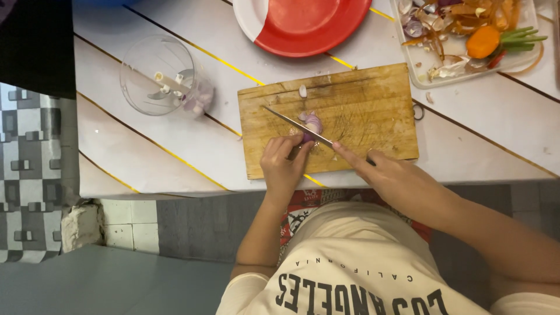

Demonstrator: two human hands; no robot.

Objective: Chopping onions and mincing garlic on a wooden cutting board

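Your left hand sat at the near edge of the board, fingers curled together and pinching the shallot from the near side. The shallot lay abt mid-board, purple, partly cut, w/ loose bits beside it. One small pale piece lay apart from it, nearer the far edge of the board.

Your right hand was clamped on the knife; index finger stretched along the top of the blade, the handle mostly hidden in your grip. The blade ran diagonally up-left across the board, its edge touching the shallot just beside your left fingertips.

The board rested on the white table w/ yellow stripes. To its left stood a clear chopper bowl, some purple pieces inside at its right wall. Beyond the board sat a red plate, and to the right a white tray of peels and veg scraps, incl. an orange carrot end.
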